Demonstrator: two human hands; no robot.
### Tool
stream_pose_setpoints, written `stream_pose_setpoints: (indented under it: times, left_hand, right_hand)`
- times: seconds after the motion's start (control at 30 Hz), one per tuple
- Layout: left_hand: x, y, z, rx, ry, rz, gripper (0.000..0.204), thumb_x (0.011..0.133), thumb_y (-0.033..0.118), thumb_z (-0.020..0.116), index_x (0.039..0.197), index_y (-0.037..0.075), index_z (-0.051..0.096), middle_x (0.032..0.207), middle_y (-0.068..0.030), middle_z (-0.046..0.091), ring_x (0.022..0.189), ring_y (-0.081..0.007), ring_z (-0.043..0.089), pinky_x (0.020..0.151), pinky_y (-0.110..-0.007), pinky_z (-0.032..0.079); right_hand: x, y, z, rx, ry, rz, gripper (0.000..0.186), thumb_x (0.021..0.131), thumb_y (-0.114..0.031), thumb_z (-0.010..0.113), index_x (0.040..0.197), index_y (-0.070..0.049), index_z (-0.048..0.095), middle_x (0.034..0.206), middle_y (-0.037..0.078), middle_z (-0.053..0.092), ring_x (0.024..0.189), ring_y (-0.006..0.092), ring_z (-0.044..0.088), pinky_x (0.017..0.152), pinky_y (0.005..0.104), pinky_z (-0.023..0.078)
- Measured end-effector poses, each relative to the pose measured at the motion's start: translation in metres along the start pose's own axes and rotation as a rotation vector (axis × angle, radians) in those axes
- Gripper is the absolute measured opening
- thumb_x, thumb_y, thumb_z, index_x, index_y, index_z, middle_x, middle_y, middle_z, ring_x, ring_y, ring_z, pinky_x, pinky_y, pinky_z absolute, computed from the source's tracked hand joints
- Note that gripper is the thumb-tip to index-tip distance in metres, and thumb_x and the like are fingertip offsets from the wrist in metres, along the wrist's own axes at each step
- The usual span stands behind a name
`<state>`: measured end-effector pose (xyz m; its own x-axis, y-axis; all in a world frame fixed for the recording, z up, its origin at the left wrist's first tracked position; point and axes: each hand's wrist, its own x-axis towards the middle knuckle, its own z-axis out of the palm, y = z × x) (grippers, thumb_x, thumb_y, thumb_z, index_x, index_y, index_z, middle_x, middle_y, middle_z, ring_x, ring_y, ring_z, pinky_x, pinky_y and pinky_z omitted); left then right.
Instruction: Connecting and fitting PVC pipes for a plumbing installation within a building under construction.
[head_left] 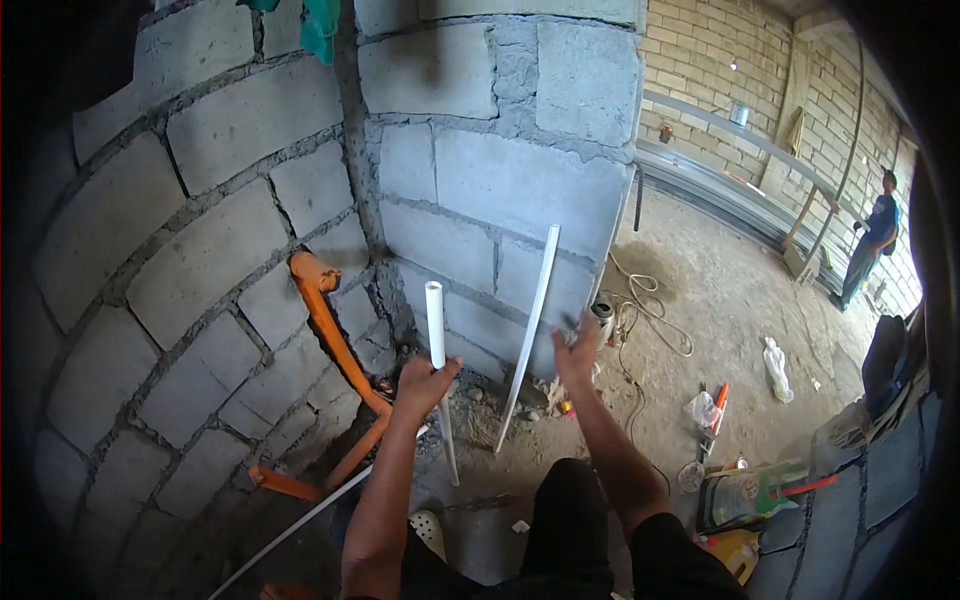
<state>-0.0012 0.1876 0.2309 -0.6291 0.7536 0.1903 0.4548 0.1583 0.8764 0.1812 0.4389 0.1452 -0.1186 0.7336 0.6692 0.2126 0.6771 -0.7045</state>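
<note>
With the left hand (426, 384) I remotely grip a white pipe (436, 325); the right hand (577, 353) is released, beside a tilted strip (528, 335).

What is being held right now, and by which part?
The left hand holds a white round plastic pipe partway down, below its open top end; the right hand looks open and empty.

Wht pipe (435, 318); orng pipework (338, 345); gry wall (225, 125); dk-dotted wht shoe (428, 532)

A white hollow pipe (436, 325) stands nearly upright, open-topped, left of a slanting white strip (527, 338).
</note>
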Motion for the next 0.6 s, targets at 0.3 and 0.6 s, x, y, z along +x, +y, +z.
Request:
stream_pose_setpoints:
  times: [0.3,0.6]
  left_hand:
    - [-0.009,0.001,-0.003,0.072,-0.042,0.039,0.047,0.086,0.045,0.068,0.069,0.001,0.062,0.057,-0.0133,0.057,0.059,-0.0330,0.063,0.056,-0.045,0.044]
    - [-0.020,0.000,-0.008,0.387,-0.063,0.021,0.063,0.087,0.059,0.062,0.066,0.000,0.066,0.056,-0.0153,0.060,0.060,-0.0342,0.066,0.055,-0.047,0.048]
  right_hand:
    - [0.237,-0.109,-0.072,-0.177,0.563,-0.460,0.051,0.092,-0.025,0.064,0.128,0.006,0.047,0.126,0.029,0.052,0.120,0.0442,0.048,0.104,0.0480,0.038]
    - [0.304,-0.095,-0.064,-0.136,0.290,-0.059,0.062,0.100,-0.051,0.036,0.108,-0.001,0.070,0.104,0.031,0.065,0.103,0.0486,0.060,0.089,0.0513,0.046]
